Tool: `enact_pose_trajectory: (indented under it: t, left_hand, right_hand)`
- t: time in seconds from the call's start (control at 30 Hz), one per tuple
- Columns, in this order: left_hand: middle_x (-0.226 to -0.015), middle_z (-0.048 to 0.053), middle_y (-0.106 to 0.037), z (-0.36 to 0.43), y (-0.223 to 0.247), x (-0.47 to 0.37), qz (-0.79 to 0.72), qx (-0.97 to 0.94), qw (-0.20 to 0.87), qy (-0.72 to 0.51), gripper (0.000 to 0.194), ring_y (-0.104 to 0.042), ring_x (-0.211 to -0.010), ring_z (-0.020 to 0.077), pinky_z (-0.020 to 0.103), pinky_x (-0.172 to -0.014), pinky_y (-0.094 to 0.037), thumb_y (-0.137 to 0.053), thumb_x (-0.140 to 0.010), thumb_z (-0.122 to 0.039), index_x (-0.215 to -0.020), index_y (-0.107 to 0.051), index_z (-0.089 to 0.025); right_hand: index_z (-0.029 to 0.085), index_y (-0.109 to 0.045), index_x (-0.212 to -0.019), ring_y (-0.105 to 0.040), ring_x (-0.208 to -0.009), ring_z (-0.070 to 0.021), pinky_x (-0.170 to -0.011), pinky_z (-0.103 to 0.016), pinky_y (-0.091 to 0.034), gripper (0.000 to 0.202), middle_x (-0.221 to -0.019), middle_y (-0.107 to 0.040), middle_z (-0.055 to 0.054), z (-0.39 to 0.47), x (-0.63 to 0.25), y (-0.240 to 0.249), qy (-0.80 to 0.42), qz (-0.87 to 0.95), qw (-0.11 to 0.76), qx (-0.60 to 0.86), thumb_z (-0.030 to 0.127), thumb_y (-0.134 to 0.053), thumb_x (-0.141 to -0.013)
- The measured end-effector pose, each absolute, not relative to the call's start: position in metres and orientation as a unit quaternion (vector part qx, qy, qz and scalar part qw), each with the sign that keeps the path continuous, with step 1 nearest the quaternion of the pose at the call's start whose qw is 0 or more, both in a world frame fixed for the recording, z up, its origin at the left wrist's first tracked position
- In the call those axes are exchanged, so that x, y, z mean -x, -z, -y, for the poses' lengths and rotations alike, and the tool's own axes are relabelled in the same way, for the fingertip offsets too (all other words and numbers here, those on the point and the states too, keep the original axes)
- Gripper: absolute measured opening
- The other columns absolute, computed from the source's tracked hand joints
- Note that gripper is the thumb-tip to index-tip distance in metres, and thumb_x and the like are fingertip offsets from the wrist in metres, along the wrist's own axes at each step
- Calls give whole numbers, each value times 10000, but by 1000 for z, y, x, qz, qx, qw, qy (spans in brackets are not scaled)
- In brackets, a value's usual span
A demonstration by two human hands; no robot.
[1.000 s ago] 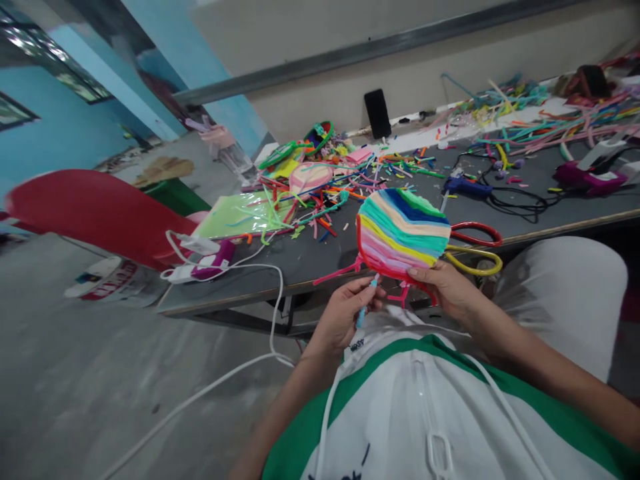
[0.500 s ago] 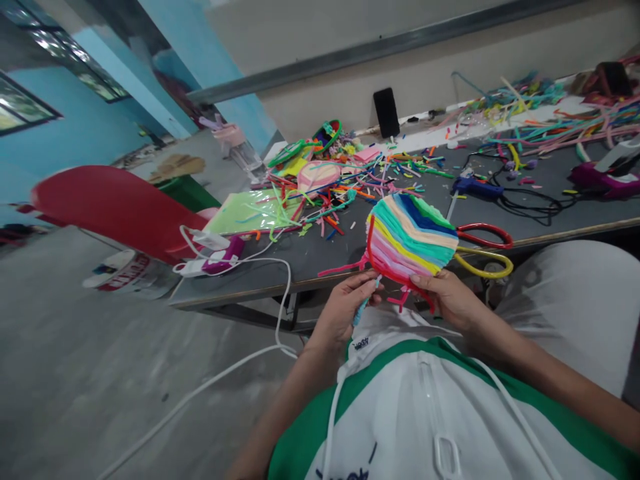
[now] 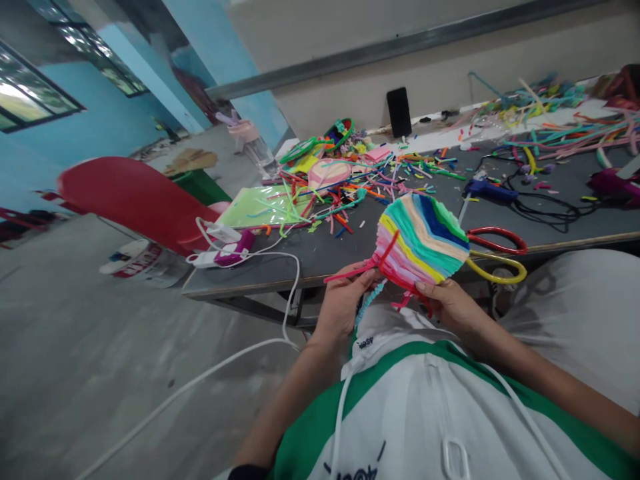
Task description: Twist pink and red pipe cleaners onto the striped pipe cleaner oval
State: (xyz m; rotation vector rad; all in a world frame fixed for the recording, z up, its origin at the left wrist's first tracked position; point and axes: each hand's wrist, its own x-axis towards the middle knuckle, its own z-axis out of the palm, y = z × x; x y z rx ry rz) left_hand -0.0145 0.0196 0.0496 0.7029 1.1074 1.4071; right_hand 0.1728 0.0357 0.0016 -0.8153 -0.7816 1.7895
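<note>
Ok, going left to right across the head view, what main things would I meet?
Red chair, purple-and-white block, left hand, striped multicoloured piece, blue corded tool, purple item at the right edge.

Dark lettering (image 3: 367,473) on the white-and-green shirt (image 3: 400,407), six o'clock, and blurred lettering (image 3: 145,259) on the bucket (image 3: 173,270), nine o'clock: neither surely legible.

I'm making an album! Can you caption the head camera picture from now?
The right hand holds a rainbow-striped craft, the left hand at its corner, before a table strewn with colourful pieces.
</note>
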Motion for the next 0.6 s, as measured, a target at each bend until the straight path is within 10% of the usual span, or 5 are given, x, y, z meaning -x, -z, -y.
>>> enact_pose_trajectory:
  t: [0.23, 0.6]
  left_hand:
    - [-1011, 66, -690, -13, -61, 12, -453, -362, 564, -588, 488, -645, -778, 136, 260, -735, -508, -789, -640, -252, -1092, -622, -173]
    - [-711, 29, -666, -20, -59, 14, -456, -353, 573, -582, 212, -599, -650, 105, 211, -651, -469, -678, -746, -321, -832, -672, -127]
  right_hand:
    - [250, -673, -1042, -635, -1007, -209, -833, -324, -513, 383, -1112, -684, -18, -34, -173, -1, -749, 314, 497, 305, 206, -757, -671]
    - [222, -691, -996, -658, -891, -198, -771, -310, -513, 311, -1042, -704, -31, -33, -172, 4, -742, 318, 487, 333, 250, -748, -691]
